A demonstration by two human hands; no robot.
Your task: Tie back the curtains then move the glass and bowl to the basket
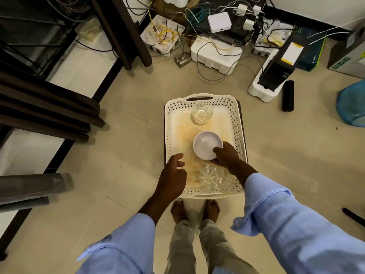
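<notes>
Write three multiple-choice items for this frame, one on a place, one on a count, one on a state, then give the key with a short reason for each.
1. Where does the cream perforated plastic basket stand?
A. On the tiled floor, in front of the person's bare feet
B. On a wooden table
C. On a shelf by the cables

2. How many clear cut glasses show inside the basket?
A. None
B. Two
C. Four

3. What is the right hand doing?
A. Hanging idle beside the basket
B. Holding a curtain
C. Gripping the rim of the round white bowl

Key: 1 A, the basket rests on floor tiles just beyond the toes. 2 B, one glass sits at the far end and one glass at the near end. 3 C, thumb and fingers curl round the bowl's near edge, while the left hand hovers loosely curled and holds nothing.
</notes>
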